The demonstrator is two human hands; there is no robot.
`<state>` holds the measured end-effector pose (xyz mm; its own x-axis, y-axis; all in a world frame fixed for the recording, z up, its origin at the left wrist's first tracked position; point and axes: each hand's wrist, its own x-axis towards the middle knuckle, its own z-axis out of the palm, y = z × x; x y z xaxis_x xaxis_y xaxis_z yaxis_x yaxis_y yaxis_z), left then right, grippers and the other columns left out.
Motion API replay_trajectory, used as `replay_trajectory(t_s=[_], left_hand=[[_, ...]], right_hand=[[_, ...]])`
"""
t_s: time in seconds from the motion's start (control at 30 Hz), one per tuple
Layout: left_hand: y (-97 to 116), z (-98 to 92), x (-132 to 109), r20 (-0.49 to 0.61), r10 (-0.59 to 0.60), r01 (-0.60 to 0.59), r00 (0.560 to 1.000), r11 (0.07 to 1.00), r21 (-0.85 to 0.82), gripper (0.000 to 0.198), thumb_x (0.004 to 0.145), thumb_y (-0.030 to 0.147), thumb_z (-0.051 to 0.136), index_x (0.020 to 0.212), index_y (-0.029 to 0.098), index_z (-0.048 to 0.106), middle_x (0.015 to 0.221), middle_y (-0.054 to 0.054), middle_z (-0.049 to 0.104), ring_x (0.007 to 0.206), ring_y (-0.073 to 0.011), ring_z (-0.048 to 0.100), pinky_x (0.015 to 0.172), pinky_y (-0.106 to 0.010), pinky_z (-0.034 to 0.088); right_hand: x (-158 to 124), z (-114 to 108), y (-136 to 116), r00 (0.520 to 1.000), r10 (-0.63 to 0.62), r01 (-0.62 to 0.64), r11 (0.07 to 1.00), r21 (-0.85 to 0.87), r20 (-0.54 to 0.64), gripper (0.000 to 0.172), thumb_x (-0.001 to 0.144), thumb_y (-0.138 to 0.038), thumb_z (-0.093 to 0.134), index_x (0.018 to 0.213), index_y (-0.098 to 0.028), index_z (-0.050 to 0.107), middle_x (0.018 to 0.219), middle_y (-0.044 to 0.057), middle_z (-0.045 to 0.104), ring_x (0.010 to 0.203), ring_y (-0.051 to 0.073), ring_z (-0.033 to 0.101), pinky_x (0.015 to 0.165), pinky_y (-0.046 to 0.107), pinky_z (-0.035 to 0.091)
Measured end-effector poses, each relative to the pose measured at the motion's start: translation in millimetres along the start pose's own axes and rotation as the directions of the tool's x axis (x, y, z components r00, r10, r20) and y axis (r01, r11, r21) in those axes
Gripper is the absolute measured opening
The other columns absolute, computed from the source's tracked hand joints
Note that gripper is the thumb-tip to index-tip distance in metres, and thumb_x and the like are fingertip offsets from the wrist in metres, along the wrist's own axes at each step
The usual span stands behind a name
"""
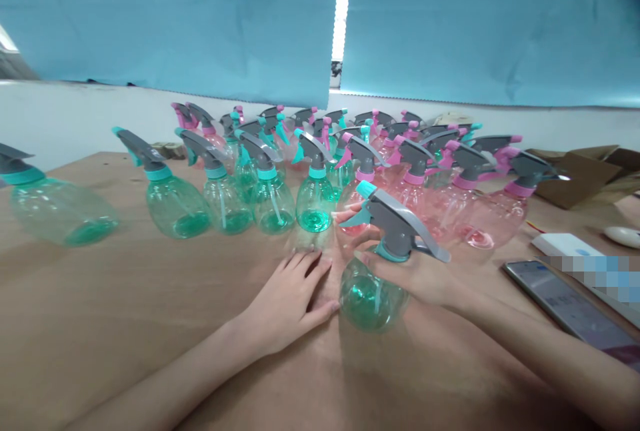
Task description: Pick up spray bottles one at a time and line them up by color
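Observation:
My right hand (400, 271) is wrapped round the neck of a green spray bottle (371, 297) with a grey trigger head and teal nozzle, standing on the brown table (125, 324). Its fingers close on the collar just under the trigger. My left hand (290, 301) lies flat on the table just left of that bottle, fingers stretched out, thumb close to the bottle's base. Behind both hands stand several green spray bottles (273, 201) on the left and several pink spray bottles (470, 211) on the right.
A lone green bottle (55, 207) stands at the far left edge. A phone (570, 307) and a white box (565, 244) lie at the right, with a brown carton (580, 174) behind. Blue curtains (175, 17) hang over a white wall at the back.

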<state>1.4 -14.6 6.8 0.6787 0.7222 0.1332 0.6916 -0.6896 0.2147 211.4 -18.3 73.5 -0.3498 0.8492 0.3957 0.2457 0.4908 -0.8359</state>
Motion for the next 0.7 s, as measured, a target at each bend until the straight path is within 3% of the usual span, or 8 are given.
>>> replay_trajectory(t_s=[0.2, 0.37, 0.53, 0.7], left_hand=[[0, 0.3, 1, 0.0, 0.004, -0.004, 1.0, 1.0, 0.01, 0.057, 0.093, 0.052, 0.048, 0.137, 0.016, 0.044, 0.139, -0.015, 0.046, 0.13, -0.0321, 0.038, 0.104, -0.048, 0.034], [1, 0.8, 0, 0.005, 0.001, -0.002, 1.0, 1.0, 0.025, 0.058, 0.093, 0.051, 0.048, 0.138, 0.015, 0.043, 0.141, -0.015, 0.044, 0.131, -0.0312, 0.037, 0.105, -0.048, 0.032], [1, 0.8, -1, 0.011, -0.008, 0.008, 1.0, 0.999, 0.033, 0.058, 0.093, 0.053, 0.048, 0.136, 0.014, 0.045, 0.14, -0.015, 0.046, 0.13, -0.0322, 0.038, 0.104, -0.048, 0.033], [1, 1.6, 0, -0.003, 0.002, -0.002, 1.0, 1.0, 0.029, 0.059, 0.093, 0.053, 0.047, 0.137, 0.014, 0.044, 0.139, -0.015, 0.046, 0.129, -0.0324, 0.039, 0.104, -0.049, 0.034]], right_hand=[[2, -1, -8, 1.0, -0.005, 0.005, 0.999, -0.037, 0.005, 0.011, 0.069, -0.019, 0.052, 0.069, -0.027, 0.059, 0.076, -0.001, 0.061, 0.071, 0.015, 0.063, 0.07, 0.029, 0.057], [2, -4, -12, 0.999, 0.0, -0.004, 0.996, -0.089, -0.041, 0.007, 0.067, -0.02, 0.053, 0.07, -0.026, 0.056, 0.07, -0.002, 0.059, 0.059, 0.014, 0.06, 0.056, 0.026, 0.055], [1, -5, -8, 1.0, 0.017, -0.017, 1.0, -0.015, -0.005, 0.011, 0.066, -0.018, 0.054, 0.074, -0.025, 0.057, 0.089, 0.001, 0.066, 0.074, 0.018, 0.069, 0.065, 0.03, 0.058], [-1, -2, -5, 0.996, 0.084, -0.083, 0.996, 0.033, -0.028, 0.034, 0.068, -0.017, 0.055, 0.101, -0.027, 0.056, 0.112, 0.003, 0.067, 0.082, 0.019, 0.071, 0.074, 0.034, 0.06]])
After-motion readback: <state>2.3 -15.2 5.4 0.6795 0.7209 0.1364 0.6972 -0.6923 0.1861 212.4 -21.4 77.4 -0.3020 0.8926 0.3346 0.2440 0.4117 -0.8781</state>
